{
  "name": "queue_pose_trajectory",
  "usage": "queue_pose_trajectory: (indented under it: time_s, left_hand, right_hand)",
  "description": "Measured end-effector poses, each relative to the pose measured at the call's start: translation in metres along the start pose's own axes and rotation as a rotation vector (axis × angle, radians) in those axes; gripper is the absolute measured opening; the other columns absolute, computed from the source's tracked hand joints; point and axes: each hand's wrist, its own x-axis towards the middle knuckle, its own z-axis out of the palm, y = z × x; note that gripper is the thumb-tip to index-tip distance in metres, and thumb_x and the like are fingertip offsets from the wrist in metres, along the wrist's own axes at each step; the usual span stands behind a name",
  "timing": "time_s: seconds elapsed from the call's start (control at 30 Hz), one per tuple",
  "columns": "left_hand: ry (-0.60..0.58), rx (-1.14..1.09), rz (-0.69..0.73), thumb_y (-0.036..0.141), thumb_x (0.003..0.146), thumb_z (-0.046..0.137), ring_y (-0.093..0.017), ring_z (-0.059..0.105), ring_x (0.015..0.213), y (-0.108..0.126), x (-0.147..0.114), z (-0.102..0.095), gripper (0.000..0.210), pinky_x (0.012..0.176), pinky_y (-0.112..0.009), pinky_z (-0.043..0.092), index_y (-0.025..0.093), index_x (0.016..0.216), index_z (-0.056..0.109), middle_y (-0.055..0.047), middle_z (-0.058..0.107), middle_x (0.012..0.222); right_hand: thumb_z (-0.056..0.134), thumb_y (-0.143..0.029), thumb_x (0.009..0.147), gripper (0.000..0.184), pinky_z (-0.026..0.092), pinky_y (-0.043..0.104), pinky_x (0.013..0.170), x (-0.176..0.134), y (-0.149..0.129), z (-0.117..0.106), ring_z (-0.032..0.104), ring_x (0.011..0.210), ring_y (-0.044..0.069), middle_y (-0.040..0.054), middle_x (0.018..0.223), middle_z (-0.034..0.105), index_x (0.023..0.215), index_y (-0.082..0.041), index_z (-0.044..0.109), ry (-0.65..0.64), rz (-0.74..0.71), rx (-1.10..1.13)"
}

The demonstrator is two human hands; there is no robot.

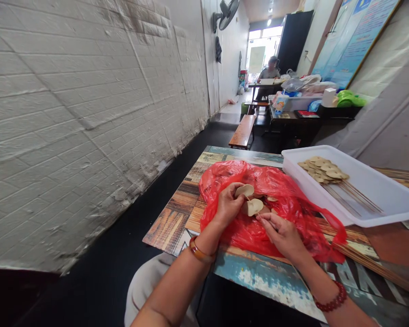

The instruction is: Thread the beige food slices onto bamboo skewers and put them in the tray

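My left hand [229,205] pinches a pale, flat, round slice [246,190] between thumb and fingers. In my right hand [282,235], the fingertips close on a thin skewer, mostly hidden, with another pale slice [253,207] threaded at its upper end. What food the slices are, I cannot tell. Both hands are over a crumpled red plastic bag [221,175], opened out on the table, with more slices inside. To the right, a white plastic tub [391,200] holds a pile of skewered slices [322,168], their sticks pointing toward me.
Loose bamboo skewers [371,261] lie on the patterned wooden table [259,272], right of the bag. Beyond it are a wooden bench [242,131] and a dark table loaded with bags and green dishes [350,98]. A person [269,72] sits farther back. A white wall [88,113] runs along the left.
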Motion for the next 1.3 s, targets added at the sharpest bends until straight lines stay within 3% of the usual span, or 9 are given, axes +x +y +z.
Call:
queue_pose_trajectory:
  time_s: [0.27, 0.43, 0.57, 0.77, 1.0, 1.3]
  left_hand:
    - [0.003, 0.151, 0.055, 0.009, 0.069, 0.055, -0.015, 0.061, 0.077, -0.001, 0.0, 0.001, 0.028, 0.069, -0.024, 0.047, 0.018, 0.094, 0.062, -0.001, 0.066, 0.086]
    - [-0.013, 0.26, 0.147, 0.007, 0.071, 0.053, -0.015, 0.062, 0.082, -0.001, -0.003, 0.0, 0.031, 0.074, -0.026, 0.047, 0.019, 0.098, 0.063, -0.002, 0.068, 0.091]
    - [-0.01, 0.298, 0.139, 0.007, 0.07, 0.054, -0.016, 0.062, 0.082, -0.003, -0.003, 0.001, 0.032, 0.074, -0.026, 0.048, 0.019, 0.098, 0.063, -0.002, 0.069, 0.091]
    - [-0.005, 0.147, 0.027, 0.011, 0.068, 0.058, -0.015, 0.062, 0.079, -0.007, 0.002, 0.0, 0.03, 0.07, -0.025, 0.049, 0.018, 0.097, 0.064, -0.003, 0.068, 0.089]
    - [-0.011, -0.133, -0.167, 0.014, 0.065, 0.066, -0.014, 0.062, 0.077, 0.007, -0.001, 0.001, 0.032, 0.07, -0.023, 0.049, 0.015, 0.097, 0.061, -0.004, 0.068, 0.089]
    - [-0.065, -0.336, -0.21, 0.019, 0.062, 0.074, -0.014, 0.062, 0.078, 0.009, -0.004, 0.003, 0.037, 0.07, -0.023, 0.048, 0.015, 0.097, 0.062, -0.005, 0.069, 0.09]
  right_hand:
    - [0.044, -0.038, 0.091, 0.031, 0.047, 0.026, 0.06, 0.001, -0.002, -0.001, 0.062, 0.063, 0.017, 0.0042, 0.075, 0.07, 0.093, -0.017, 0.067, -0.005, 0.011, -0.001]
    - [0.045, -0.037, 0.091, 0.028, 0.048, 0.027, 0.065, 0.002, 0.0, 0.001, 0.065, 0.07, 0.018, 0.0052, 0.08, 0.071, 0.091, -0.018, 0.066, -0.001, -0.001, 0.018]
    - [0.045, -0.036, 0.091, 0.027, 0.048, 0.028, 0.066, 0.002, 0.001, 0.003, 0.065, 0.071, 0.018, 0.0054, 0.081, 0.071, 0.091, -0.018, 0.065, 0.018, -0.004, 0.033]
    - [0.046, -0.035, 0.091, 0.025, 0.05, 0.028, 0.068, 0.002, -0.002, 0.004, 0.067, 0.075, 0.018, 0.0059, 0.084, 0.072, 0.091, -0.018, 0.065, 0.056, -0.004, 0.05]
    - [0.045, -0.035, 0.09, 0.024, 0.051, 0.029, 0.07, 0.001, -0.002, 0.004, 0.069, 0.079, 0.02, 0.006, 0.087, 0.073, 0.091, -0.02, 0.065, 0.074, -0.034, 0.032]
    - [0.045, -0.035, 0.091, 0.025, 0.052, 0.03, 0.073, 0.003, -0.006, 0.003, 0.069, 0.082, 0.02, 0.0069, 0.088, 0.073, 0.092, -0.019, 0.065, 0.085, -0.047, 0.034]
